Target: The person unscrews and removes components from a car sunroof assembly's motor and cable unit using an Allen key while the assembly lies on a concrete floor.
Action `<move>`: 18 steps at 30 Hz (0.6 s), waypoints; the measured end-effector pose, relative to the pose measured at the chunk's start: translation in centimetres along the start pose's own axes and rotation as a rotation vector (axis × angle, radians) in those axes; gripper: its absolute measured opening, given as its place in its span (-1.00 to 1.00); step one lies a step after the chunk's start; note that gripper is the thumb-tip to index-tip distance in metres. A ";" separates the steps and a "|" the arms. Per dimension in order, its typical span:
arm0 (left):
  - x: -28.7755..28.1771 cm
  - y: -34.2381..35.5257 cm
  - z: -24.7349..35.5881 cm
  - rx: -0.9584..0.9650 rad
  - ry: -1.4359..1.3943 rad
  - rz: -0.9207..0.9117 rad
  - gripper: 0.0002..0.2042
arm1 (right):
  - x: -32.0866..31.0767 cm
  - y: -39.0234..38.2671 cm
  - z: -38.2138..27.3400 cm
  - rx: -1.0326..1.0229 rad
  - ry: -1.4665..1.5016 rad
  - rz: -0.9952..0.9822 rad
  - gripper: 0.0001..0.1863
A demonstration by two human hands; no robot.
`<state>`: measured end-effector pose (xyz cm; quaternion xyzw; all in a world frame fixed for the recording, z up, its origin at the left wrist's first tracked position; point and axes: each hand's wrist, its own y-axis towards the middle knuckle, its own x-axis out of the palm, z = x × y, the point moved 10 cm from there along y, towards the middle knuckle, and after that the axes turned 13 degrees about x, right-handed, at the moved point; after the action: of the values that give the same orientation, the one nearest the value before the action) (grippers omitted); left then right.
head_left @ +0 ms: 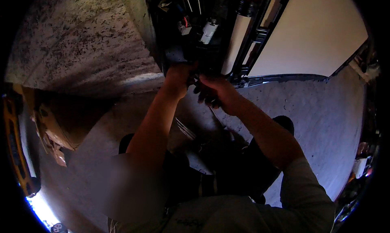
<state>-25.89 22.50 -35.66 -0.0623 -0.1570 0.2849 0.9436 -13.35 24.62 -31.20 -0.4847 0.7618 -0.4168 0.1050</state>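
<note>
At the dark lower bay of a large appliance [252,62] with a pale panel, both my hands work close together. My left hand [178,76] reaches into the bay's near edge; its fingertips are lost in shadow. Beside it, my right hand [213,89] has its fingers curled in, around something too dark to make out. Beyond the hands, inside the bay, are a white cylindrical canister [209,31] and a small pale part [185,29] with a red wire [186,21].
Several thin rods [185,128] lie on the concrete floor [317,123] between my knees. A rough wall [89,42] rises at the left, with a torn cardboard box [61,129] below it. A yellow-and-black long object [18,143] is at the far left; clutter [359,168] lines the right edge.
</note>
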 end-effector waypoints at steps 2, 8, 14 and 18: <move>0.3 0.2 -1.0 -0.090 -0.177 0.053 -0.79 | 2.1 -0.3 1.3 0.140 0.343 -0.373 -0.51; 0.9 0.0 3.1 0.244 0.358 -0.060 -0.86 | -1.0 1.8 1.1 -0.079 -0.077 0.005 -0.66; -1.0 0.1 0.9 0.046 0.230 0.090 -0.79 | 0.6 -2.5 -3.6 -0.623 -1.027 0.716 -0.71; -0.7 0.3 1.4 0.084 0.168 0.068 -0.79 | 0.0 -0.5 -2.5 -0.467 -0.869 0.425 -0.67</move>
<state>-27.02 22.36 -34.60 -0.0514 -0.0631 0.3168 0.9450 -14.47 25.84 -29.21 -0.4582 0.8019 0.0330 0.3820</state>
